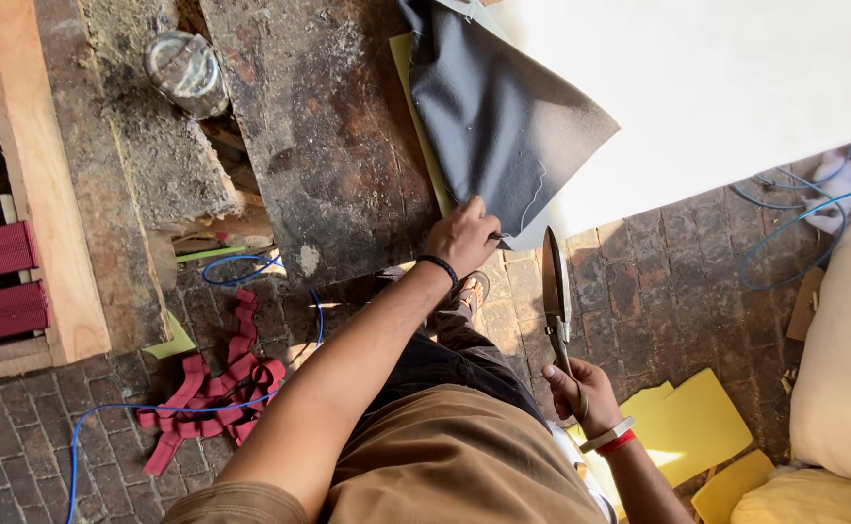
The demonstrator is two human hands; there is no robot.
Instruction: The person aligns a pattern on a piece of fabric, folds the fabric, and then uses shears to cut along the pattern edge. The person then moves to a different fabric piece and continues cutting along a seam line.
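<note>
My left hand (462,236) pinches the lower edge of a dark grey sheet of material (498,116) that lies on a worn wooden workbench (333,155), over a yellow sheet (416,107). My right hand (573,386) grips the handles of large metal scissors (555,281), blades pointing up toward the grey sheet's lower corner, just short of it. A black band circles my left wrist; white and red bands circle my right.
A big white sheet (717,87) covers the upper right. Red strips (217,388) and a blue cable (251,267) lie on the brick floor. Yellow sheets (687,422) and pale cushions (848,359) sit at right. A metal jar (186,70) stands on the bench.
</note>
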